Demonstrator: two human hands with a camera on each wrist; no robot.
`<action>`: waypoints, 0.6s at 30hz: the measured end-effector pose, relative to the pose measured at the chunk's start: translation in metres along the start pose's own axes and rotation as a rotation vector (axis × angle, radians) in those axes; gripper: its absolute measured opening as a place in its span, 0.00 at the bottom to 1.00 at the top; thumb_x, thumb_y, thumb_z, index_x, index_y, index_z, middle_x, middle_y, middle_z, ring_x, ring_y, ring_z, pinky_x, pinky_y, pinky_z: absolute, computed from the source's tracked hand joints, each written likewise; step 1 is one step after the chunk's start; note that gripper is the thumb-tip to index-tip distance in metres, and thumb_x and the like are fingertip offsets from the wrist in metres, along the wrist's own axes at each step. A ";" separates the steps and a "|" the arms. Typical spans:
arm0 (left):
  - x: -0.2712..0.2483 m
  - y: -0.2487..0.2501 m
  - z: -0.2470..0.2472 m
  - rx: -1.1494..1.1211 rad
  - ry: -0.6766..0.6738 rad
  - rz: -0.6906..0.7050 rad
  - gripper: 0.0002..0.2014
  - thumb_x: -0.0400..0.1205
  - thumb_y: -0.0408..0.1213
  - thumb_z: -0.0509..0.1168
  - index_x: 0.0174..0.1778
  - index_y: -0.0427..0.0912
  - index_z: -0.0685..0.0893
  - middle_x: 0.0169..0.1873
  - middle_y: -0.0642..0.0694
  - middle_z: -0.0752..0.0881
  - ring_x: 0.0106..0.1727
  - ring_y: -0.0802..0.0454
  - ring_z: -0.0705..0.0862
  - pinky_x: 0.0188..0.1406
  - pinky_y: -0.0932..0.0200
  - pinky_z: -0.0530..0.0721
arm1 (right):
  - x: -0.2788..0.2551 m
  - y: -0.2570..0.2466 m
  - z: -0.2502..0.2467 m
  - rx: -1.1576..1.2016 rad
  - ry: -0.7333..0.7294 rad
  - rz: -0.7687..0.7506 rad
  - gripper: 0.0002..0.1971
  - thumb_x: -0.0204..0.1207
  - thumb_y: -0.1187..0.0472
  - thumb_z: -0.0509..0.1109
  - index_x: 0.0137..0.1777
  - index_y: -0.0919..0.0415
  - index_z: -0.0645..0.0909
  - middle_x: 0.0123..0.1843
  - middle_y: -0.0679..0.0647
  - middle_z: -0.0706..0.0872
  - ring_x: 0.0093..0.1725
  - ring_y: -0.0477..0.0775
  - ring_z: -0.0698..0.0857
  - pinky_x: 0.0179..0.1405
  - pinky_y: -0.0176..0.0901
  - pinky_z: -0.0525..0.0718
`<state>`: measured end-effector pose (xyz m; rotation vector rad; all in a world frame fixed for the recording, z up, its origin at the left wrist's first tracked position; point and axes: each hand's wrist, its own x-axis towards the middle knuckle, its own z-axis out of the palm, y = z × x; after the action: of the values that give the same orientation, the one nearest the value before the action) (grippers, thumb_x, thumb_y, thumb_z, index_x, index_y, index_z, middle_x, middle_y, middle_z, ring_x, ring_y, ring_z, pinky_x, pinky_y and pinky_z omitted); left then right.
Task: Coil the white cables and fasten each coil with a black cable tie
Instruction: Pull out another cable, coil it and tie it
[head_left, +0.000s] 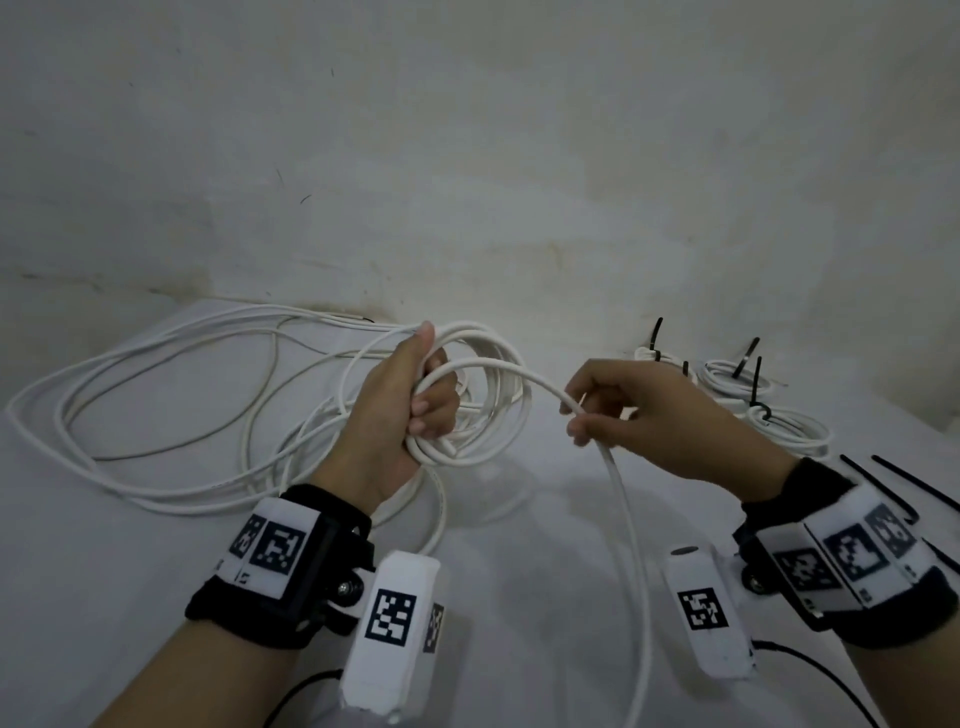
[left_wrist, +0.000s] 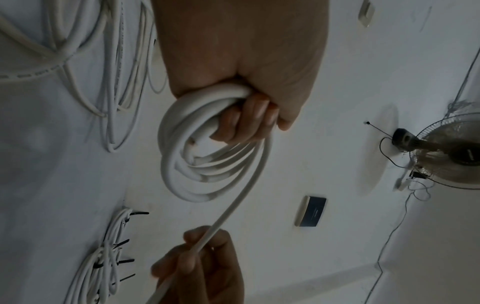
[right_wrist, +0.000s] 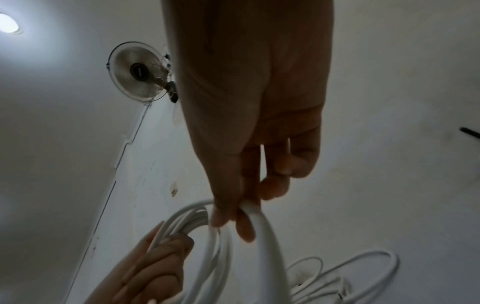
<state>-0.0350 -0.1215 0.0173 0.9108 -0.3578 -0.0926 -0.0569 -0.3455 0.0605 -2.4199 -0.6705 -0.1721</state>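
The white cable (head_left: 623, 499) is partly wound into a small coil (head_left: 478, 395) that is held up above the white table (head_left: 104, 597), near its middle. The left hand (head_left: 400, 415) is closed tight around one side of the coil, with the thumb on top and the fingers curled through the rings. In the left wrist view the coil (left_wrist: 197, 168) hangs just below the curled fingers (left_wrist: 249, 121).

One strand goes from the coil over to the right hand (head_left: 649, 415). That hand pinches the strand between thumb and fingertips, just beside the coil. From there the cable drops down toward the near edge of the table, between the two wrists. In the right wrist view the right hand's fingertips (right_wrist: 244, 226) press on the white strand.

More loose cable (head_left: 156, 415) lies in big wide loops on the left part of the table. These loops reach close to the left edge and up to the wall (head_left: 467, 156) at the back. The table meets the wall right behind the coil.

On the right, near the back, lie finished coils (head_left: 779, 415), each with a black cable tie (head_left: 756, 384) sticking up. Spare black ties (head_left: 909, 483) lie flat by the right edge, just behind the right wrist.

The table in front of the hands is bare except for the hanging strand. A fan (left_wrist: 457, 150) shows on the wall in the left wrist view, well away from the hands.
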 end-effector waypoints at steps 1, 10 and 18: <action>0.000 0.000 0.000 -0.014 0.006 -0.003 0.16 0.77 0.49 0.57 0.29 0.43 0.64 0.11 0.54 0.62 0.11 0.62 0.60 0.15 0.67 0.52 | -0.002 0.000 -0.001 0.037 -0.072 0.037 0.04 0.74 0.64 0.74 0.43 0.56 0.82 0.33 0.50 0.90 0.28 0.47 0.84 0.28 0.33 0.79; -0.006 -0.006 0.005 0.109 -0.099 -0.118 0.18 0.77 0.52 0.58 0.31 0.41 0.69 0.12 0.54 0.63 0.11 0.63 0.58 0.16 0.66 0.51 | 0.004 -0.006 -0.004 0.169 0.174 0.099 0.06 0.79 0.68 0.68 0.40 0.61 0.78 0.32 0.59 0.88 0.26 0.59 0.86 0.28 0.51 0.89; -0.012 -0.006 0.011 0.176 -0.127 -0.057 0.12 0.74 0.35 0.63 0.25 0.46 0.70 0.15 0.56 0.61 0.13 0.64 0.57 0.13 0.70 0.54 | 0.009 0.000 0.000 0.022 0.317 0.013 0.06 0.79 0.62 0.69 0.40 0.53 0.78 0.32 0.48 0.88 0.28 0.54 0.83 0.32 0.46 0.86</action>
<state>-0.0501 -0.1304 0.0158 1.0920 -0.4632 -0.1743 -0.0495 -0.3418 0.0628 -2.3048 -0.5079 -0.5270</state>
